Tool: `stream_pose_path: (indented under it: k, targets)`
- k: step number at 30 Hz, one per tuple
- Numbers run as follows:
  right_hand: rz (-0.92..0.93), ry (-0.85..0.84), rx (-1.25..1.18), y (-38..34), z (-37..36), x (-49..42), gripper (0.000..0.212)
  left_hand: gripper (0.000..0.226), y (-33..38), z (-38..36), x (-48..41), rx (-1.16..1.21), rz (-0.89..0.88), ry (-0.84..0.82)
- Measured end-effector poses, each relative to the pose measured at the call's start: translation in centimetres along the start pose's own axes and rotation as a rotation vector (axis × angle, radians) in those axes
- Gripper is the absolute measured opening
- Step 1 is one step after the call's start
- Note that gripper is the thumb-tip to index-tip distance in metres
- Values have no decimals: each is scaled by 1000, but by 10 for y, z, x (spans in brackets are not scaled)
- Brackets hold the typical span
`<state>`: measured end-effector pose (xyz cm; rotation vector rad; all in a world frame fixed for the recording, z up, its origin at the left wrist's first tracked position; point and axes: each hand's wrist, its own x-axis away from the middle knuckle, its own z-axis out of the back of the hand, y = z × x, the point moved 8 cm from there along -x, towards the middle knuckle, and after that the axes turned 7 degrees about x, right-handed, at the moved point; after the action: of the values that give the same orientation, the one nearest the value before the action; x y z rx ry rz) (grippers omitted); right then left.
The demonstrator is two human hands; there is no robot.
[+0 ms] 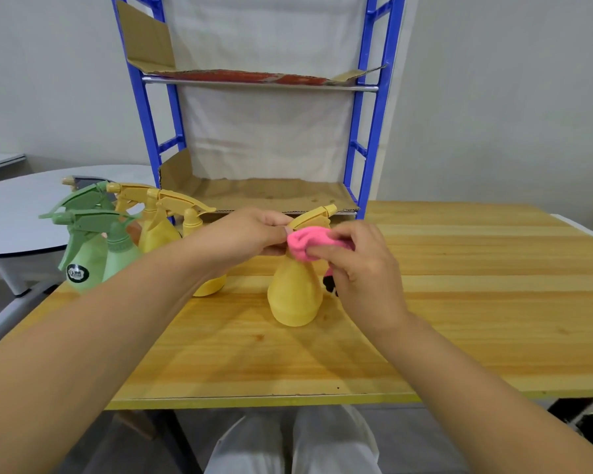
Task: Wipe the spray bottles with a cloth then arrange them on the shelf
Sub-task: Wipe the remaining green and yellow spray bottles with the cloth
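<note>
A yellow spray bottle point(295, 295) stands upright on the wooden table point(459, 302), near its middle. My left hand point(250, 234) grips the bottle's trigger head from the left. My right hand point(360, 265) pinches a pink cloth point(305, 246) against the bottle's neck. Two green spray bottles point(93, 254) and several more yellow spray bottles point(161, 227) stand grouped at the table's left end. Behind the table rises the blue shelf point(367, 148), its boards lined with cardboard and bare of bottles.
A round grey table point(21, 213) sits off to the left behind the bottles. A small dark object point(330, 285) lies on the table just behind my right hand. The wall stands close behind the shelf. My legs show under the table's front edge.
</note>
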<state>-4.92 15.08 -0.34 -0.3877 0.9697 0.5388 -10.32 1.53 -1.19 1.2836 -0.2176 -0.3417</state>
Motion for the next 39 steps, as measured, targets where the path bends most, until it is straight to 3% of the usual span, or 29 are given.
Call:
stream_pose_path:
  k: [5, 10, 20, 27, 31, 35, 39]
  targets:
    - [122, 125, 134, -10, 8, -19, 27, 25, 4, -2, 0, -35, -6, -37]
    - [-143, 153, 111, 24, 8, -14, 25, 27, 4, -1, -1, -96, -14, -12]
    - [-50, -96, 276, 14, -19, 11, 37, 27, 4, -3, 1, -152, -1, 2]
    - [-161, -70, 314, 29, -8, 31, 43, 24, 12, 0, 1, -272, 74, 2]
    - [-148, -30, 118, 18, -2, 32, 35, 19, 24, -1, 0, -524, 87, 75]
    - [-164, -119, -117, -7, -14, 29, 36, 37, 32, -3, 1, -849, 4, 244]
    - [-172, -215, -115, -2, -29, 40, 45, 22, 26, 4, 8, -731, -12, 229]
